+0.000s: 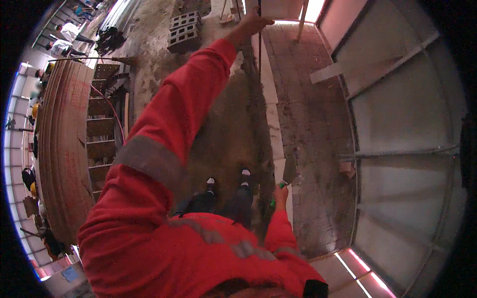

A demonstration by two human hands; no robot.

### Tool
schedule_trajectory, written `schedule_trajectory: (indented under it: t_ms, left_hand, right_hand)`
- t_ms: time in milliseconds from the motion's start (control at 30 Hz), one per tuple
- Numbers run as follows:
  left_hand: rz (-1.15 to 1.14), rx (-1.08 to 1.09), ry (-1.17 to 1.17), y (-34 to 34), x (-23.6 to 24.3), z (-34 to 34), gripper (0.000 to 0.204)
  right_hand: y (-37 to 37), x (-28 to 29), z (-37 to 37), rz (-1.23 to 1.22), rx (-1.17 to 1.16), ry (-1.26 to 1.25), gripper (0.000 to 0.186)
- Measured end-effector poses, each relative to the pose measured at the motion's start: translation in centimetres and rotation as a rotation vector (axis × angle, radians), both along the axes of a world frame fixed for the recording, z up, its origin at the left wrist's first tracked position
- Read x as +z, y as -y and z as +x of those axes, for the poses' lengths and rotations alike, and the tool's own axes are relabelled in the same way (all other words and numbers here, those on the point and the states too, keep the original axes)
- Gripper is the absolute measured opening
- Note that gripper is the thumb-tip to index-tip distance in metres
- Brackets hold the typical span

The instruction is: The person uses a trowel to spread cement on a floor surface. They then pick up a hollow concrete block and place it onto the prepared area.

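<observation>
My left arm reaches far forward in a red sleeve with a grey band. My left hand (252, 25) appears closed around a thin dark upright rod (259, 54), though the grip is small and partly hidden. Lower right, my right hand (280, 194) is wrapped around the green handle of a trowel (291, 170). The trowel's dark, flat blade points forward over a pale strip of blocks (272, 119). This jointed strip runs away from me between rough concrete and a brownish gridded surface (310, 114).
Hollow blocks (184, 30) lie ahead left. A tall stack of boards (64, 134) stands left, beside a ladder-like metal frame (101, 126) and a pink hose (117, 116). Grey framed panels (405, 126) line the right. Other people (69, 31) are far left. My feet stand on concrete (228, 144).
</observation>
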State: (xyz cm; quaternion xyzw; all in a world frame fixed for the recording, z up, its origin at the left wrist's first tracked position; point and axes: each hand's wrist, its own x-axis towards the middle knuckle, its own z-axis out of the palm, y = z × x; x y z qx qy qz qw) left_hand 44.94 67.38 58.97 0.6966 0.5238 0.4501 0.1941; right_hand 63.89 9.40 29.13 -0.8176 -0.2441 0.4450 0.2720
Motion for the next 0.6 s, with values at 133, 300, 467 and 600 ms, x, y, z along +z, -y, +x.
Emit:
schedule_trajectory:
  t_ms: [133, 300, 467, 600]
  left_hand:
    - [-0.089, -0.211, 0.231, 0.7, 0.6, 2.2, 0.053]
    - [-0.204, -0.167, 0.267, -2.1, 1.4, 3.9, 0.027]
    - [-0.213, -0.223, 0.302, -1.4, 0.6, 0.8, 0.027]
    - [0.023, -0.278, 0.212, 1.7, -1.7, -6.9, 0.019]
  right_hand:
    - [0.3, -2.6, 4.1, -0.071, 0.010, 0.022, 0.023]
    - [3.2, -12.3, 8.1, 0.018, 0.094, 0.158, 0.025]
    - [4.3, -14.2, 7.1, 0.018, 0.040, 0.012, 0.023]
    - [3.6, -12.5, 4.6, -0.123, 0.124, -0.050, 0.022]
